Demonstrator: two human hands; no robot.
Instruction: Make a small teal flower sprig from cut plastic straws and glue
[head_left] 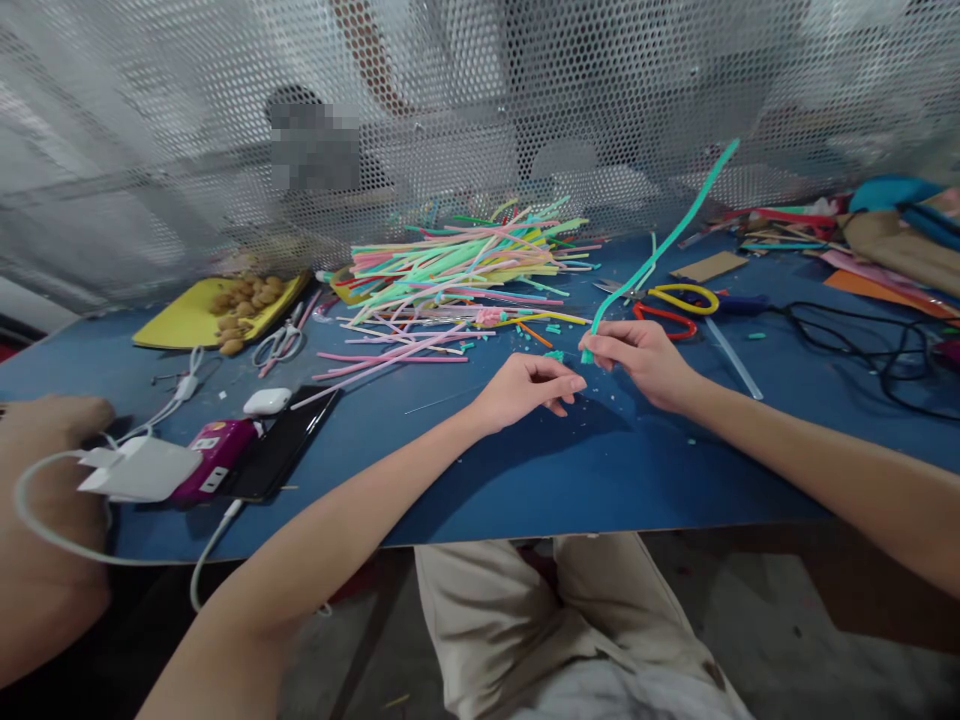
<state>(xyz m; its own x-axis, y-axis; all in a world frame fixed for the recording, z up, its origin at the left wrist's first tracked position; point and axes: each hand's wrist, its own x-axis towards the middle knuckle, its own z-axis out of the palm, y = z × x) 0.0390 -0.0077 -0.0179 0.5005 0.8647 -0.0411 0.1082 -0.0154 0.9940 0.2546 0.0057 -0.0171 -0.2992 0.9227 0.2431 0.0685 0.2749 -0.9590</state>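
Note:
A long teal pipe cleaner (667, 248) rises up and to the right from my right hand (641, 360), whose thumb and fingers pinch it near its bunched lower end. Just to the left, my left hand (529, 390) is closed, thumb against fingers. A small teal tuft (555, 356) shows beyond its fingertips, and a thin wire (442, 400) runs out on its left side; what the fingers grip is mostly hidden. Scissors (682, 298) with yellow and red handles lie open behind my right hand. Teal cut bits (553, 328) are scattered nearby.
A large heap of coloured pipe cleaners (465, 260) lies at the back. On the left are a yellow sheet (176, 315) with round brown items, a phone (289, 445), a purple box (214, 455), a white charger (142, 468) and another person's arm (49, 510). Black cable (847, 325) lies right.

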